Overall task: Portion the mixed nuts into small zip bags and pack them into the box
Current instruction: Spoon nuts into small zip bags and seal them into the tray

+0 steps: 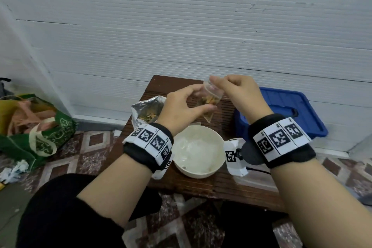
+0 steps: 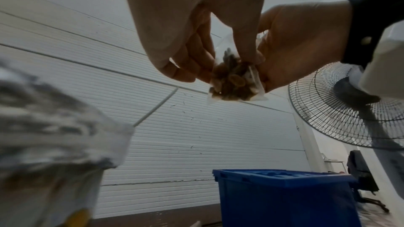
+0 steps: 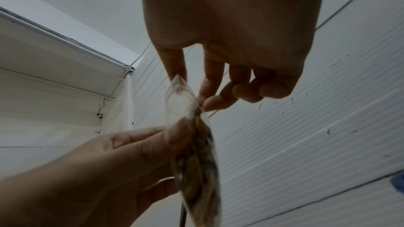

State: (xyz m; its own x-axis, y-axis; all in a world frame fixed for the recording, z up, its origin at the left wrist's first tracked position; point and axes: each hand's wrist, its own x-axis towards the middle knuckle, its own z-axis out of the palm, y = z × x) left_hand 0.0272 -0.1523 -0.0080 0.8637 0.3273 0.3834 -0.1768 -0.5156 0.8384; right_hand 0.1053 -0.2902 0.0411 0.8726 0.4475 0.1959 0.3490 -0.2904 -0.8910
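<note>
A small clear zip bag (image 1: 209, 99) with mixed nuts in its lower half hangs in the air above the wooden table (image 1: 193, 185). My left hand (image 1: 187, 106) grips the bag's lower part between thumb and fingers. My right hand (image 1: 233, 88) pinches the bag's top edge. The left wrist view shows the nuts bunched at the bottom of the bag (image 2: 234, 82). From the right wrist, the bag (image 3: 192, 144) is edge-on and its mouth gapes a little near my right fingertips (image 3: 210, 104). The blue box (image 1: 281, 115) stands at the right with its lid on.
An open foil pouch of nuts (image 1: 149, 110) stands left of my hands. A white bowl (image 1: 199, 153) holding clear empty bags sits near the table's front. A green bag (image 1: 38, 125) lies on the floor at left. A standing fan (image 2: 349, 113) is off to the right.
</note>
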